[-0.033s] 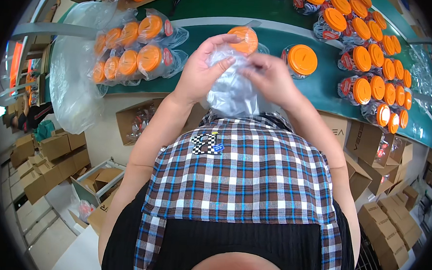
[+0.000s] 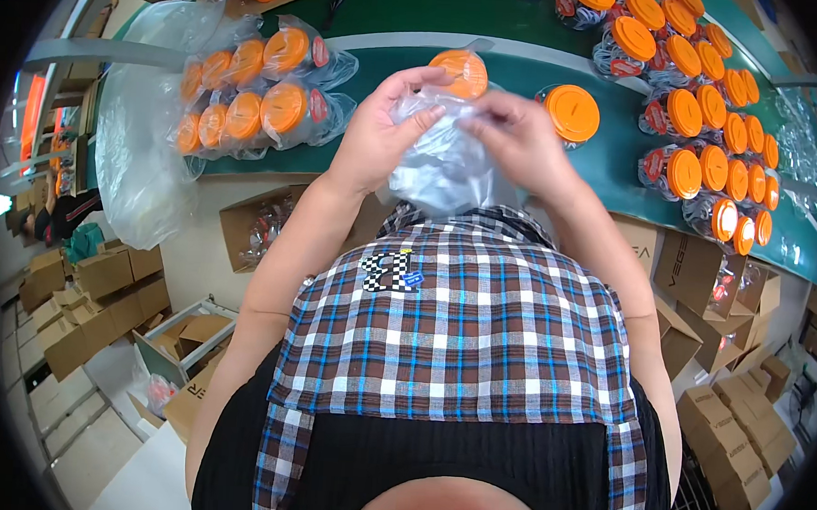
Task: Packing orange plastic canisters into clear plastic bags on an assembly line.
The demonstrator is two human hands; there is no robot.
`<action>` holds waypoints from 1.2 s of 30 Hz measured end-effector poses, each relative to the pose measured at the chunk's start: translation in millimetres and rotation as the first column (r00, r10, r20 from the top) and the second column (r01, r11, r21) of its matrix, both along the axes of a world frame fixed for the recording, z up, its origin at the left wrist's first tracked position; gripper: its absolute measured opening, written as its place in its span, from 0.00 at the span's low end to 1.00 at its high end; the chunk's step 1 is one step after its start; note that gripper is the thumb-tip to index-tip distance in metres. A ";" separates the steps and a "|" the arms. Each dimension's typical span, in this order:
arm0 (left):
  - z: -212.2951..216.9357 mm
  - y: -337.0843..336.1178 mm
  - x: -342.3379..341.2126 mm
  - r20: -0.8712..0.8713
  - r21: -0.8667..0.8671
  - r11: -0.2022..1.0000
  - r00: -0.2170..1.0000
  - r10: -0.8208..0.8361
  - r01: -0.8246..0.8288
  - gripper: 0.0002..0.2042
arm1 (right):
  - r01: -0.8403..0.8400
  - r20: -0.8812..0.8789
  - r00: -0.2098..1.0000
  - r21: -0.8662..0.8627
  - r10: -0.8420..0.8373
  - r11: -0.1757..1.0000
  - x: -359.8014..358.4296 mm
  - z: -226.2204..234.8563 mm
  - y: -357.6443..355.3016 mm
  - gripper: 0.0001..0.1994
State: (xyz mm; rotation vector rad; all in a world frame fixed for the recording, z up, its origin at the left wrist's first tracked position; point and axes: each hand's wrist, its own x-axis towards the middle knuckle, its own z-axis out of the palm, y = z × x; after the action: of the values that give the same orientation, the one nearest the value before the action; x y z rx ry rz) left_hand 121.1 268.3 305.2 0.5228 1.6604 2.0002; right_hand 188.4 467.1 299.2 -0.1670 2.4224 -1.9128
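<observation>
A clear plastic bag [image 2: 445, 169] hangs between my hands in front of the apron, its top edge gathered. My left hand [image 2: 385, 129] pinches the bag's upper left part between thumb and fingers. On the upper right edge, my right hand [image 2: 521, 141] closes its thumb and fingertips, slightly blurred. Just beyond the bag stands a jar with an orange lid [image 2: 460, 71], its body mostly hidden by my hands and the bag. A second orange-lidded clear jar [image 2: 571, 114] stands to the right of my right hand.
Several bagged orange-lidded jars [image 2: 243, 115] stand in two rows at the left of the green table [image 2: 381, 64]. Many unbagged jars [image 2: 684, 112] fill the right. Loose plastic bags [image 2: 141, 149] drape over the left edge. Cardboard boxes [image 2: 103, 271] stand below on both sides.
My right hand has shifted slightly right along the bag's edge, and the bag's lower part has changed its folds. My left hand stays in place.
</observation>
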 end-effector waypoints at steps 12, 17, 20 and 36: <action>1.2 52.7 53.9 0.391 -0.037 0.974 0.894 0.220 -0.223 0.12 | 0.311 0.211 0.946 -0.384 -0.245 0.870 29.1 3.8 79.4 0.08; -12.9 47.7 43.8 0.243 -0.010 0.993 0.963 0.117 -0.118 0.09 | 0.381 0.225 0.924 -0.454 -0.310 0.806 50.3 6.4 100.9 0.08; -5.1 58.7 54.4 0.196 -0.100 0.995 0.980 0.029 -0.010 0.08 | 0.372 0.177 0.928 -0.420 -0.327 0.828 56.9 3.4 109.5 0.08; -18.7 80.8 80.6 0.479 -0.103 0.986 0.863 0.162 -0.128 0.10 | 0.265 0.110 0.964 -0.335 -0.242 0.904 70.9 -16.2 138.8 0.10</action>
State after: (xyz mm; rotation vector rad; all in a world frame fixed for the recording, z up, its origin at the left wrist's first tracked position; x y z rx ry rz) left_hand 201.7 349.1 286.5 -0.1380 1.4694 1.9579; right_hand 259.3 605.9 283.0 0.2104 2.1305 -2.4060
